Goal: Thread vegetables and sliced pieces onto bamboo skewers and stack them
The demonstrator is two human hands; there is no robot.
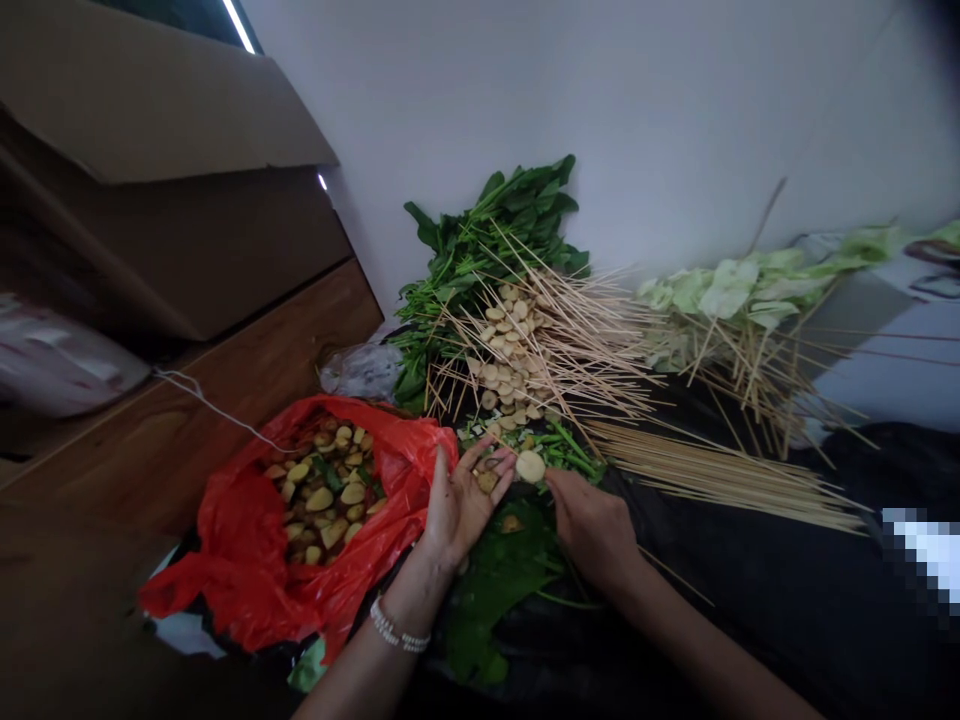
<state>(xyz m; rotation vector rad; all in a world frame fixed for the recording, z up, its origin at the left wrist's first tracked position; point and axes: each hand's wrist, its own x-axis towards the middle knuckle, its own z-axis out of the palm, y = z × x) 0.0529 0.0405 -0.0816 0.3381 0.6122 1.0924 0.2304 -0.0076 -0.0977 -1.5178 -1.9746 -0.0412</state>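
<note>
My left hand (459, 505) is turned palm up beside the red bag, fingers stretched out, with a small potato slice (487, 481) lying on them. Facing it, my right hand (596, 525) is closed around a thin bamboo skewer (675, 574), whose tail sticks out behind the wrist. A round, pale potato slice (530, 466) sits by the right fingertips, apparently on the skewer; the fingers hide part of it. Below the hands is a large green leaf (502, 570). More potato slices (319, 499) sit in liquid inside the red plastic bag (409, 450).
Behind my hands are stacked skewers of potato slices (506, 375) and leafy greens (517, 215). Loose skewers (735, 480) lie to the right, below skewered cabbage leaves (731, 285). A cardboard box (187, 230) stands at left, and a white wall (637, 120) closes the back.
</note>
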